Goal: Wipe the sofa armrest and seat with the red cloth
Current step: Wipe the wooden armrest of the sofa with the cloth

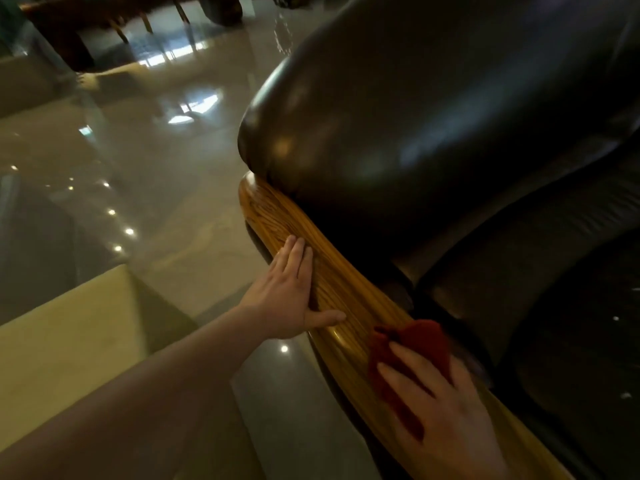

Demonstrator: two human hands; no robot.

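A curved wooden armrest (346,289) runs diagonally from the upper middle down to the lower right, along a dark leather sofa. The sofa's seat cushion (554,306) lies to the right of it, and the padded back (415,116) bulges above. My left hand (289,296) lies flat on the armrest's outer side, fingers straight, holding nothing. Lower down, my right hand (446,407) presses the red cloth (412,355) flat on the top of the armrest, fingers spread over it.
A glossy tiled floor (156,168) spreads to the left, with light reflections. A pale low block (65,341) stands at the lower left. Dark wooden furniture with legs (114,26) stands far back.
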